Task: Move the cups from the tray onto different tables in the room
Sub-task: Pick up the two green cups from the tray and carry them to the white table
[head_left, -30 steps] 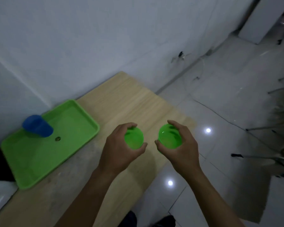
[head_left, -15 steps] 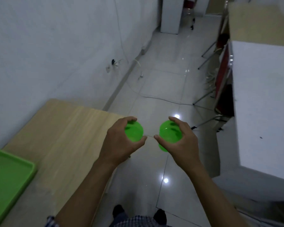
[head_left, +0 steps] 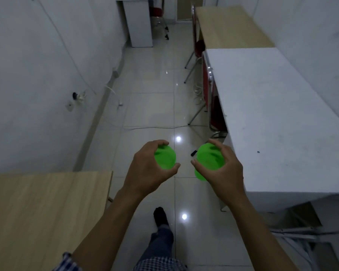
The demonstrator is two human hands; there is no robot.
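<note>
The left hand (head_left: pixel 145 173) wraps around a green cup (head_left: pixel 165 158), and the right hand (head_left: pixel 222 169) grips a second green cup (head_left: pixel 208 159). Both cups are held upright side by side over the tiled floor (head_left: pixel 151 106), between the wooden counter (head_left: pixel 37 208) at left and the white counter (head_left: pixel 272 114) at right.

view's swung off the tray completely, it's out of sight now, and both cups are out over the floor (head_left: pixel 151 106) with the white table (head_left: pixel 278 118) alongside
</note>
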